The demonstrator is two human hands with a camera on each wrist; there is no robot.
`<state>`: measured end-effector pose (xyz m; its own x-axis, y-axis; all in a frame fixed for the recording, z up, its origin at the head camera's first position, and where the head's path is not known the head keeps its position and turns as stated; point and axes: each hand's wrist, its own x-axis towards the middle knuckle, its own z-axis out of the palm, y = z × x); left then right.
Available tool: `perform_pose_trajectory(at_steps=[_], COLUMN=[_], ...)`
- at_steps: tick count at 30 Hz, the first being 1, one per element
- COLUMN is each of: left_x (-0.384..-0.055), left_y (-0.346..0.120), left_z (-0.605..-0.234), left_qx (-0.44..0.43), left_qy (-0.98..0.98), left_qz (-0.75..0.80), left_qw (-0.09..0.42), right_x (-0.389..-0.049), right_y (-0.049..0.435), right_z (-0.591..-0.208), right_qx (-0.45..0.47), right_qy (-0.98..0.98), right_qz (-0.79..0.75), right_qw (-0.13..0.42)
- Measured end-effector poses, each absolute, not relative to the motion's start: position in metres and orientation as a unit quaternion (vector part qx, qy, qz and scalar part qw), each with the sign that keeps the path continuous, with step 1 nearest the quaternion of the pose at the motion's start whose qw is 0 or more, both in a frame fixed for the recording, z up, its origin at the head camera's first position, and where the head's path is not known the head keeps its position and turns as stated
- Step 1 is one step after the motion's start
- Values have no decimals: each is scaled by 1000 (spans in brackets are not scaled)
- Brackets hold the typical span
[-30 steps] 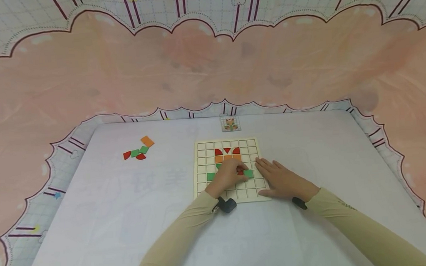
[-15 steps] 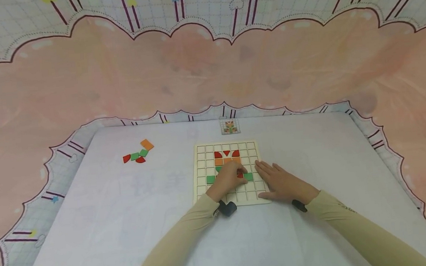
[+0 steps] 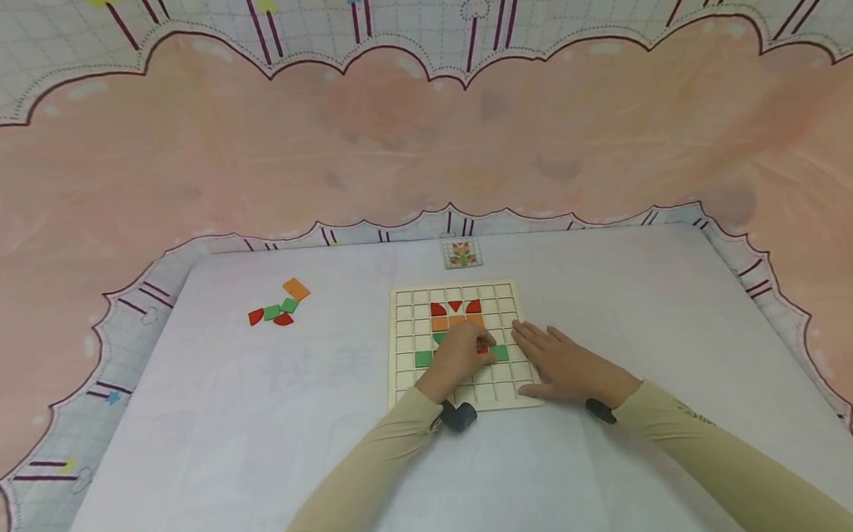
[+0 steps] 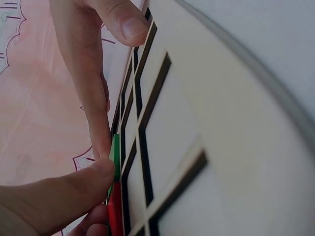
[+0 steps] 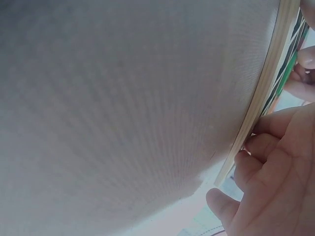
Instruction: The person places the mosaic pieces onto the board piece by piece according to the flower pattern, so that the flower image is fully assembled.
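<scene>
A pale wooden grid board (image 3: 504, 293) lies before me with coloured tiles set in its squares. My left hand (image 3: 458, 354) reaches over its middle and pinches a small red tile (image 4: 114, 211) between thumb and fingers, low at the grid. Right beside that tile sits a green square (image 3: 499, 353). Another green square (image 3: 423, 359) lies left of my wrist. Red quarter-rounds, a red triangle (image 3: 456, 306) and an orange row (image 3: 439, 323) fill the upper squares. My right hand (image 3: 571, 361) rests along the board's right edge, fingers straight. The palm hides some middle squares.
Loose tiles lie at the left on the white table (image 3: 185, 452): an orange rectangle (image 3: 296, 289), green squares (image 3: 271, 312) and red quarter-rounds (image 3: 256, 316). A small pattern card (image 3: 461, 253) lies behind the board. A patterned cloth (image 3: 417, 150) hangs beyond the table.
Both hands stay in place, the left still at the red tile and the right at the board's edge. The whole head view has shifted slightly downward in the picture.
</scene>
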<state>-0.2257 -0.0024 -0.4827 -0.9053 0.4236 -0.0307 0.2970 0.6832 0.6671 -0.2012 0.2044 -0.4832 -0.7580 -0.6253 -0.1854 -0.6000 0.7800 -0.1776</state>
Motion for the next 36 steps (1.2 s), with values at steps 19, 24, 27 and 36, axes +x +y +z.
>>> perform_pose_trajectory(at_steps=[19, 24, 27, 36], left_x=[-230, -238, -245, -260], left_y=[-72, -117, -145, -227], left_z=[-462, -453, -447, -434], left_qx=[222, 200, 160, 77], left_qy=[856, 855, 866, 877], left_qz=[449, 462, 459, 470], left_qw=[125, 126, 116, 61], right_x=[-198, -200, -201, -201], right_y=[202, 203, 204, 204], right_z=[-479, -479, -480, -481], right_qx=[-318, -317, -315, -318], right_qy=[937, 937, 938, 937], right_qz=[-55, -49, -48, -55], right_qw=[133, 135, 137, 135])
